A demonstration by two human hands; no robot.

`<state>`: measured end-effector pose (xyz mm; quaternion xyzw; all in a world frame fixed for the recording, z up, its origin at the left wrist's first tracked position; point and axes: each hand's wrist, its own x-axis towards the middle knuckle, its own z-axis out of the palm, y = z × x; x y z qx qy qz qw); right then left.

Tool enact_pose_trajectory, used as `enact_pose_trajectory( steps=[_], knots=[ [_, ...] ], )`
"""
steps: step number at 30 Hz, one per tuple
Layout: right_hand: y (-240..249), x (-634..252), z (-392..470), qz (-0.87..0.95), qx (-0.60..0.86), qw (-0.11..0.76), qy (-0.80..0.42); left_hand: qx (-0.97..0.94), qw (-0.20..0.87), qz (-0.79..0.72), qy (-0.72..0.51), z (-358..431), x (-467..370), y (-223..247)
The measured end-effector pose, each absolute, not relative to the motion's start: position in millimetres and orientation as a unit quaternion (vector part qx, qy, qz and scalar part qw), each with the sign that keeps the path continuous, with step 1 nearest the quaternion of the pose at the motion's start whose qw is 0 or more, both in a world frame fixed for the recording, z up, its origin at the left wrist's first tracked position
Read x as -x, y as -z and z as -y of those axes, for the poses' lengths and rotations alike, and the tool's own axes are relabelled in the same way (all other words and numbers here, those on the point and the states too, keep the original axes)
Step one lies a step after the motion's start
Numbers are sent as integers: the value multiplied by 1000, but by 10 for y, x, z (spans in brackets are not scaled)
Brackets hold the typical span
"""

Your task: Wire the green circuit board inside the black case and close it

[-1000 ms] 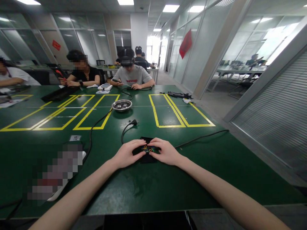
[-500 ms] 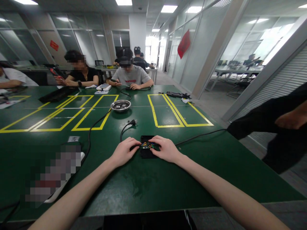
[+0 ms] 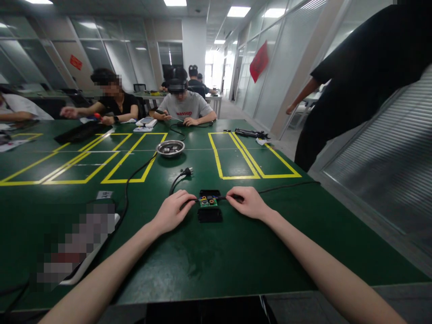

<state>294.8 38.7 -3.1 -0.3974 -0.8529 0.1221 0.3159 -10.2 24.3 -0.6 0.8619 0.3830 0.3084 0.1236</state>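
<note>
A small green circuit board (image 3: 209, 202) with round coils lies between my two hands, over an opened black plastic case (image 3: 209, 215). My left hand (image 3: 174, 209) pinches the black cable at the board's left end. On the other side, my right hand (image 3: 248, 202) pinches the black cable (image 3: 221, 197) that leaves the board's right end. The right cable runs on across the table to the right. A black power plug (image 3: 186, 172) on a curved cord lies beyond my left hand.
A metal bowl (image 3: 170, 149) with small metal parts stands farther back on the green table (image 3: 162, 274). At the left lies a white-edged, pixelated object (image 3: 79, 245). People sit across the table; a person in black (image 3: 354, 85) stands at the right.
My right hand has moved right, off the board and onto its cable, so more of the board shows. The person at the right has moved, and the seated person in black has lowered a red object.
</note>
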Motion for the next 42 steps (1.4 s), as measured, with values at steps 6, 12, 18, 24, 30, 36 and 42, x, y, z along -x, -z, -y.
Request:
enact_pose_trajectory(
  steps=[6,12,18,24,30,36,42],
  knots=[
    [-10,-2979,-344,870,359,320,-111,-859,155,-363,-325,-201,118,-30],
    [-38,-2963,-299,875,336,314,-150,-868,165,-338,-323,-183,131,-22],
    [-25,-2940,-270,879,327,303,-171,-869,168,-339,-317,-177,130,-13],
    [-27,-2939,-276,885,326,285,-171,-873,170,-333,-313,-168,136,1],
    [-34,-2939,-279,888,323,276,-175,-875,169,-336,-304,-164,124,3],
    [-33,-2943,-292,889,327,263,-185,-877,173,-338,-294,-160,117,15],
    [-3,-2942,-314,883,336,246,-216,-875,195,-346,-278,-166,121,64]
  ],
)
